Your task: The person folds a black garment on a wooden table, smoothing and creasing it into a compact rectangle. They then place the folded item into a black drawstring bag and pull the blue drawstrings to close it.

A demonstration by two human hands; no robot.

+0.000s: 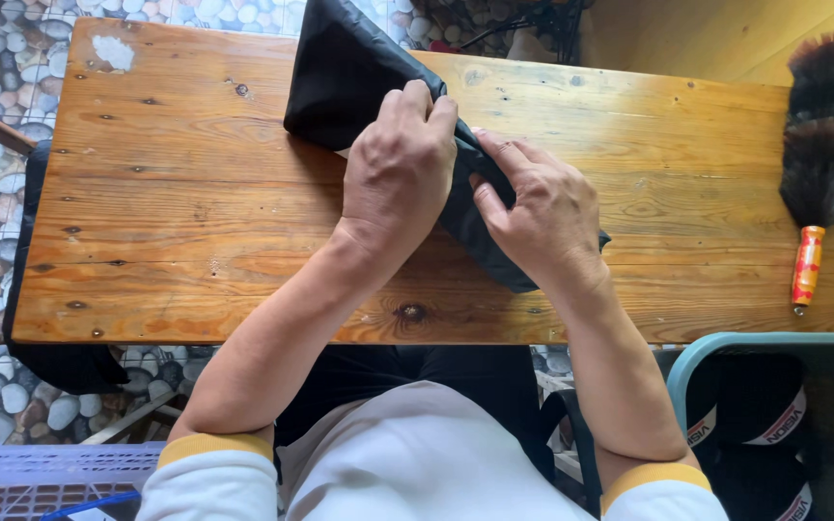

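Observation:
A black fabric piece (345,72) lies on the wooden table (176,212), running from the far edge down toward the near middle. My left hand (400,169) presses down on the cloth with its fingers curled over a fold. My right hand (538,207) lies just beside it on the lower part of the cloth, fingers pinching the fabric edge. Both hands touch each other at the fold. The cloth under the hands is hidden.
A dark feather duster (822,125) with an orange handle lies at the table's right end. A teal-rimmed bin (726,347) holding black items stands at the lower right. A pale plastic crate (41,478) sits at the lower left. Pebbled floor surrounds the table.

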